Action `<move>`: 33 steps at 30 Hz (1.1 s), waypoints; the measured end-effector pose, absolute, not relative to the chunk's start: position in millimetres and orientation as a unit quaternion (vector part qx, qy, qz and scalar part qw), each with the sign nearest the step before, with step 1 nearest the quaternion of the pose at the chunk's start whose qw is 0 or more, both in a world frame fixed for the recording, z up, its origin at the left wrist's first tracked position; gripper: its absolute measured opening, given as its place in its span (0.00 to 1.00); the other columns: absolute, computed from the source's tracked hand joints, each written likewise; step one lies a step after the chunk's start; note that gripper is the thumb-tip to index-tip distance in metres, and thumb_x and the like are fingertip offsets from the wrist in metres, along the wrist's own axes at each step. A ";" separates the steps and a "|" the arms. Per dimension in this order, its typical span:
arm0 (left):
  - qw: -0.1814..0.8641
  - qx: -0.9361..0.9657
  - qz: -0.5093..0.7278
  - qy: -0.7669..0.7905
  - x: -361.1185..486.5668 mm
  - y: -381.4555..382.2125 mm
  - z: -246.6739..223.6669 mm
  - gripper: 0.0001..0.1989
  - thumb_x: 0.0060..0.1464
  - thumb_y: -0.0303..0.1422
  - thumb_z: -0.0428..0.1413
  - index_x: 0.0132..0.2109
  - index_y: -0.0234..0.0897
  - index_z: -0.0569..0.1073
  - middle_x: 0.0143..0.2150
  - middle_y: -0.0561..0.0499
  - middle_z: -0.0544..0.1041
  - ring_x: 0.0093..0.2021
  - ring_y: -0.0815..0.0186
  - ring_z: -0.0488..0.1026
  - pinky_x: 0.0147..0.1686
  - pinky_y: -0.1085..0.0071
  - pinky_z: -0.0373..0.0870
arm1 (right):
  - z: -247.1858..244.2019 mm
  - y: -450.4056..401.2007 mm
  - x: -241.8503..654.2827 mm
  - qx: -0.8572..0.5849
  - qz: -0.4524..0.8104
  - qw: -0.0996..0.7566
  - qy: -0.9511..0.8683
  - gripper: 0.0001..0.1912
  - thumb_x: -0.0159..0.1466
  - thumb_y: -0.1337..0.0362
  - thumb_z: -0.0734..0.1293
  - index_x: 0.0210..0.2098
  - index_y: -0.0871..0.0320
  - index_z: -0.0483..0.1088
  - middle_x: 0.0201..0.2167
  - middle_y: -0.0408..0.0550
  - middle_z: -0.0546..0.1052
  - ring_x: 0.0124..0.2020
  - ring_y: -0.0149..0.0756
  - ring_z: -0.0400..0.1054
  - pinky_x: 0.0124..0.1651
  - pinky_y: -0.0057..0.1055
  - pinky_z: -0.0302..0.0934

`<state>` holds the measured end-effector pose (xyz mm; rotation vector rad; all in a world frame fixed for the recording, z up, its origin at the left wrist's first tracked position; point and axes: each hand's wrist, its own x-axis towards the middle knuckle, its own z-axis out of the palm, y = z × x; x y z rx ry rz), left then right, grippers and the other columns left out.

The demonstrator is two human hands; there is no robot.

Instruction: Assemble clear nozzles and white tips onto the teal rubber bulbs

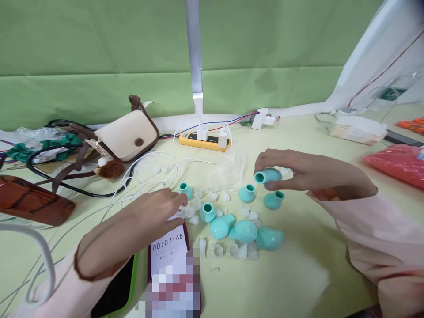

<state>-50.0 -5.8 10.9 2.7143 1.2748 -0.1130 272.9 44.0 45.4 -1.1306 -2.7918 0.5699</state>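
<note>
My right hand (pixel 285 170) grips a small teal vase-shaped bottle (pixel 270 175) lying sideways, its round mouth facing left. Just below it, another teal bottle (pixel 273 201) rests on the table. My left hand (pixel 162 207) reaches over the top of a phone (pixel 168 260) showing a timer. Its thumb and forefinger are apart, close to small translucent white plastic pieces (pixel 189 212). More teal bottles stand or lie between the hands, such as an upright one (pixel 208 213) and a tipped one (pixel 243 231). Clear plastic rings (pixel 217 251) lie in front of them.
A yellow power strip (pixel 203 142) with plugged-in chargers sits at the back. A cream handbag (pixel 126 134), tangled white cables (pixel 145 163) and an amber bottle (pixel 33 201) occupy the left. On the right are a tissue pack (pixel 357 129) and a red plastic package (pixel 397 163).
</note>
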 end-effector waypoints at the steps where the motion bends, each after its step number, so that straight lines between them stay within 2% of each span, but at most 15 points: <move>1: 0.073 0.905 -0.037 0.416 -52.7 -4.7 6.5 0.09 0.55 0.29 0.47 0.41 0.38 0.70 0.34 0.48 0.74 0.32 0.62 0.71 0.33 0.68 0.65 | 43.9 44.5 272.1 -0.355 0.189 0.019 -0.915 0.12 0.59 0.57 0.63 0.41 0.55 0.67 0.41 0.47 0.68 0.41 0.38 0.64 0.43 0.34 0.58; 8: 0.085 0.903 -0.021 0.421 -39.0 2.7 -1.5 0.12 0.55 0.24 0.45 0.39 0.39 0.72 0.33 0.49 0.75 0.35 0.63 0.73 0.37 0.69 0.65 | 27.7 37.1 250.3 -0.329 0.218 -0.038 -0.918 0.14 0.54 0.59 0.68 0.40 0.56 0.71 0.37 0.46 0.73 0.40 0.38 0.64 0.41 0.32 0.57; 11: 0.083 0.899 -0.020 0.429 -30.0 5.9 -3.9 0.11 0.56 0.26 0.45 0.39 0.37 0.72 0.33 0.47 0.75 0.34 0.62 0.73 0.35 0.68 0.65 | 19.0 34.7 241.3 -0.315 0.188 -0.023 -0.930 0.13 0.54 0.65 0.68 0.40 0.57 0.71 0.36 0.47 0.74 0.38 0.38 0.65 0.39 0.31 0.57; 16: 0.085 0.894 -0.018 0.440 -26.6 12.6 -12.5 0.10 0.56 0.27 0.45 0.37 0.35 0.72 0.29 0.47 0.75 0.30 0.63 0.73 0.29 0.70 0.64 | 14.4 33.4 233.8 -0.283 0.171 0.007 -0.944 0.08 0.53 0.68 0.67 0.34 0.61 0.70 0.27 0.44 0.71 0.26 0.29 0.63 0.31 0.27 0.56; 21: 0.093 0.888 0.005 0.451 -30.4 16.6 -4.5 0.10 0.56 0.33 0.47 0.40 0.39 0.72 0.29 0.52 0.75 0.29 0.65 0.72 0.30 0.71 0.65 | 12.6 32.7 232.9 -0.276 0.168 0.017 -0.946 0.08 0.52 0.69 0.67 0.33 0.61 0.69 0.26 0.44 0.72 0.27 0.30 0.64 0.30 0.26 0.56; 24: 0.068 0.873 0.039 0.482 -33.1 17.8 3.1 0.14 0.58 0.37 0.44 0.43 0.36 0.70 0.35 0.48 0.75 0.33 0.63 0.72 0.32 0.68 0.66 | 9.3 32.9 231.9 -0.273 0.162 0.028 -0.948 0.07 0.54 0.71 0.65 0.34 0.60 0.70 0.28 0.44 0.73 0.28 0.30 0.65 0.32 0.26 0.57; 28: 0.042 0.863 0.044 0.502 -39.5 21.0 1.0 0.21 0.54 0.36 0.48 0.54 0.32 0.64 0.49 0.39 0.69 0.47 0.52 0.68 0.43 0.58 0.65 | 6.0 34.7 231.3 -0.276 0.136 0.046 -0.950 0.06 0.55 0.72 0.63 0.32 0.61 0.70 0.28 0.46 0.74 0.28 0.32 0.66 0.31 0.28 0.56; 31: 0.075 0.876 0.014 0.477 -43.4 23.7 -6.6 0.26 0.52 0.35 0.51 0.58 0.38 0.59 0.52 0.42 0.67 0.48 0.56 0.68 0.45 0.62 0.65 | 3.9 36.4 232.3 -0.290 0.113 0.069 -0.948 0.06 0.57 0.71 0.61 0.30 0.61 0.71 0.26 0.48 0.74 0.26 0.33 0.66 0.29 0.30 0.55; 33: 0.094 0.882 0.001 0.462 -43.3 24.9 -10.9 0.24 0.53 0.34 0.50 0.58 0.40 0.60 0.51 0.46 0.69 0.46 0.60 0.70 0.45 0.65 0.66 | 1.9 37.2 232.8 -0.293 0.110 0.084 -0.946 0.07 0.59 0.69 0.61 0.31 0.60 0.71 0.27 0.47 0.74 0.26 0.33 0.66 0.30 0.29 0.56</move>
